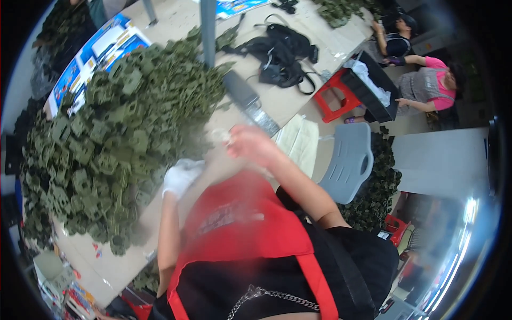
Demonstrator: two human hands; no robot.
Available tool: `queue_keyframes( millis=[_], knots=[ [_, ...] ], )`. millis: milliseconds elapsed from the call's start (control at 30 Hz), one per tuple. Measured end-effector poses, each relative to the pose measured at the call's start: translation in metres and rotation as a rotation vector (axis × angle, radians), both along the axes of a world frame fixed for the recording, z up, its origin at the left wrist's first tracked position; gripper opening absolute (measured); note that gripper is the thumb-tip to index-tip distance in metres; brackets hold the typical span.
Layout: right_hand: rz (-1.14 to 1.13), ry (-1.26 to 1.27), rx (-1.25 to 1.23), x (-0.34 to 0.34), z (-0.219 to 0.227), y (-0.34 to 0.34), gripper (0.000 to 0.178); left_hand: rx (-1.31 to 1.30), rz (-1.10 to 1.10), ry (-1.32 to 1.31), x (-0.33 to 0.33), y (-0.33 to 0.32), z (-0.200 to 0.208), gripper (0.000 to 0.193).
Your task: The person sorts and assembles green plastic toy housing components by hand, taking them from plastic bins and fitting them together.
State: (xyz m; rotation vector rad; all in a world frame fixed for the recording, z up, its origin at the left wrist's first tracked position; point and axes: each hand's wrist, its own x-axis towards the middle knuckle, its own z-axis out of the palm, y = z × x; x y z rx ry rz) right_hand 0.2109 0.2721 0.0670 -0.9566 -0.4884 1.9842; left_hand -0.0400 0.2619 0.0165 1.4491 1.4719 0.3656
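A large heap of olive-green moulded plastic parts (112, 144) covers the left of the table. My left hand (182, 177), in a white glove, is at the heap's near right edge. Its fingers are blurred, and I cannot tell whether they hold a part. My right hand (252, 145) is bare and raised over the table edge to the right of the heap. Its fingers are closed near a small pale, whitish thing at their tips, too smeared to name.
Beyond my right hand lie a dark grey long box (242, 93) and black bags (282, 53). A grey metal post (208, 32) rises from the table. To the right are a grey plastic chair (346, 162), a red stool (335, 96), a black crate (368, 88) and two co-workers.
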Motion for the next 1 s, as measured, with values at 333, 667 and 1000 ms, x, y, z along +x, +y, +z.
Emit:
queue_keyframes(
  millis=[333,667,1000],
  knots=[
    [-0.078,-0.067,-0.001,-0.016,0.008,-0.003,0.011,-0.109,0.532,-0.375,0.028,0.007,0.095,0.026],
    [0.085,-0.607,0.331,-0.046,0.015,-0.016,0.018,0.103,0.325,-0.375,0.04,-0.012,0.067,0.022],
    [0.066,-0.5,0.178,-0.049,0.015,-0.011,0.017,0.367,0.476,-0.225,0.039,-0.026,0.071,0.021]
  ],
)
